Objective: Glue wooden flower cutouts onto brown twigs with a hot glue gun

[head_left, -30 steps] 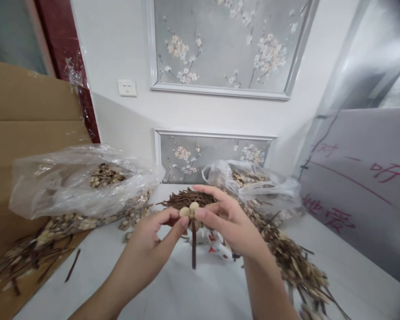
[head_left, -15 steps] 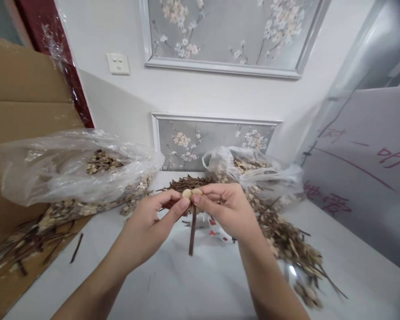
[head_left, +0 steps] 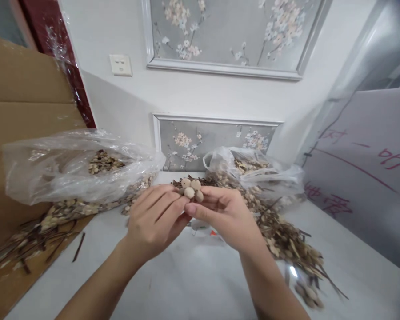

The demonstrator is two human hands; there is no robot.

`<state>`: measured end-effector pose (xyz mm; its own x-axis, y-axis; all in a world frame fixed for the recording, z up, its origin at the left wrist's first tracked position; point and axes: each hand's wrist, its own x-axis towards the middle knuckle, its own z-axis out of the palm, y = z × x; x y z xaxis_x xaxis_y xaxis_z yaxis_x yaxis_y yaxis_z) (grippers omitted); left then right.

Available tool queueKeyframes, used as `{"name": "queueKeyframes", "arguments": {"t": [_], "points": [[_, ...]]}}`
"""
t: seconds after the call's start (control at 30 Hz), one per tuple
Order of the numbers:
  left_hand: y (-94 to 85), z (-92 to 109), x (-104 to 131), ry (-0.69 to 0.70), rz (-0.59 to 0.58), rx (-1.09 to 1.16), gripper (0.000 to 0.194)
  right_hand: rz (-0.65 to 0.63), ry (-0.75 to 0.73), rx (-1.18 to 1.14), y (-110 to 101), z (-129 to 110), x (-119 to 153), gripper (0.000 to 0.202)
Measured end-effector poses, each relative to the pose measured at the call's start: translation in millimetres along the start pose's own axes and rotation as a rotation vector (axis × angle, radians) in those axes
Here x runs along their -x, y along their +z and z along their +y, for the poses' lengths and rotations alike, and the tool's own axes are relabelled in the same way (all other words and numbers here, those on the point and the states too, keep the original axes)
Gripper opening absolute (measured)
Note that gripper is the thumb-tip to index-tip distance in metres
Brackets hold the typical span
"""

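In the middle of the head view my left hand (head_left: 158,218) and my right hand (head_left: 222,215) meet at a small flower-like cluster of round beige pieces (head_left: 189,193). My right thumb and fingers pinch it from the right. The left fingers are bent around its left and lower side, back of the hand toward me. Whatever hangs below the cluster is hidden by the hands. Just behind lies a pile of thin brown strips (head_left: 178,182), mostly covered by my hands.
Clear plastic bags, one at left (head_left: 63,178) and one at right (head_left: 273,178), hold similar pieces. A heap of strips and clusters (head_left: 293,244) lies on the white tabletop (head_left: 200,284) at right. Cardboard (head_left: 30,133) stands at left; a wall with floral panels rises behind.
My left hand has turned over, from a thumb-and-finger pinch to bent fingers with its back up. The cluster now faces me with several round pieces; the brown strip below it is out of sight.
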<state>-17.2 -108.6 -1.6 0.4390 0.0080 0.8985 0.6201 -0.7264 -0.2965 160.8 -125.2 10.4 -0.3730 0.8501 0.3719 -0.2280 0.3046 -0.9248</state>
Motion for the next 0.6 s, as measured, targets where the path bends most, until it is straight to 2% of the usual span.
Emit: {"name": "queueKeyframes", "arguments": {"t": [0.1, 0.2, 0.23, 0.3, 0.4, 0.5, 0.6], "points": [[-6.5, 0, -3, -0.118, -0.038, 0.194, 0.020, -0.013, 0.040, -0.002, -10, 4, -5, 0.019], [-15.4, 0, -5, -0.421, -0.067, 0.383, 0.017, -0.031, 0.101, -0.010, -20, 9, -12, 0.020], [-17.2, 0, -6, -0.534, -0.103, 0.407, 0.015, -0.041, 0.106, -0.025, -22, 11, -13, 0.023], [-18.0, -1, -7, -0.701, -0.247, 0.463, 0.012, -0.062, 0.101, -0.055, -23, 13, -15, 0.031], [-14.4, -4, -10, -0.798, -0.456, 0.665, 0.022, -0.066, 0.084, -0.069, -22, 14, -14, 0.045], [-11.0, -10, -10, -0.844, -0.487, 0.794, 0.029, -0.053, 0.082, -0.050, -21, 12, -12, 0.059], [-10.4, -14, -6, -0.879, -0.507, 0.828, 0.033, -0.060, 0.072, -0.044, -19, 8, -10, 0.068]]}}
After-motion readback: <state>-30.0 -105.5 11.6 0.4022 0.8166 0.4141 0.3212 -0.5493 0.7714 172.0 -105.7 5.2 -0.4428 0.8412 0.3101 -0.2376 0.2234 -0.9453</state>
